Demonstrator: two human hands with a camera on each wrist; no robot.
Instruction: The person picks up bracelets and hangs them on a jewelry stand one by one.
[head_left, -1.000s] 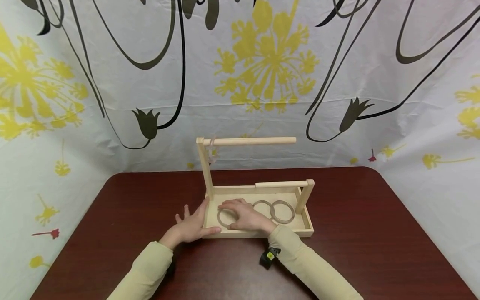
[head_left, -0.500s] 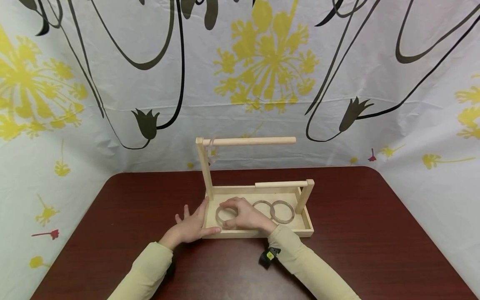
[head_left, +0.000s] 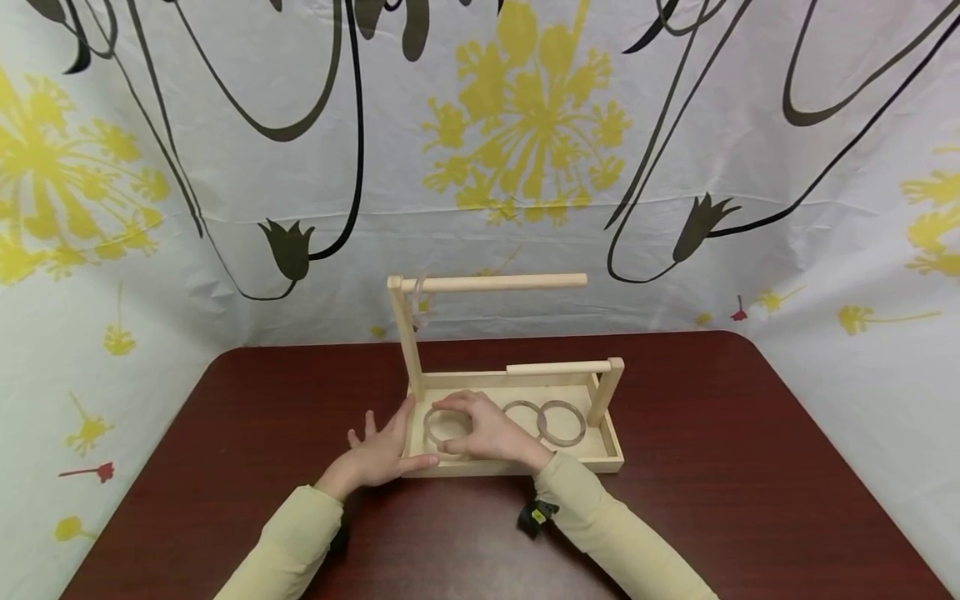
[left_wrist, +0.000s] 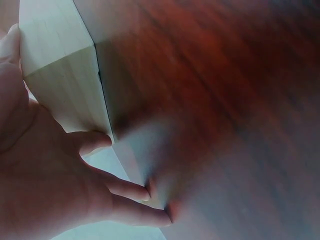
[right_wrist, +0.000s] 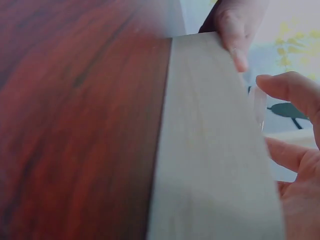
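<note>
My right hand [head_left: 487,427] reaches into a shallow wooden tray [head_left: 517,468] and holds a clear ring [head_left: 427,427] between thumb and fingers. The ring lies low over the tray floor at the left end. In the right wrist view, the ring's edge [right_wrist: 257,107] shows near the thumb, beyond the tray's front wall [right_wrist: 205,130]. My left hand [head_left: 378,450] rests on the tray's front left corner with its fingers spread, thumb over the front wall and index finger along the left side. The left wrist view shows the fingertips by the tray's outer wall [left_wrist: 70,90].
Two more rings, one at the right [head_left: 583,423] and one at its left [head_left: 522,404], overlap in the tray. A tall left post [head_left: 407,337] carries a long bar [head_left: 495,283] with clear rings hanging from it. A short right post [head_left: 605,392] carries a lower bar [head_left: 558,367].
My right thumb and fingers have closed round the left ring, and the ring has shifted slightly left. My left hand stays at the tray's corner.
</note>
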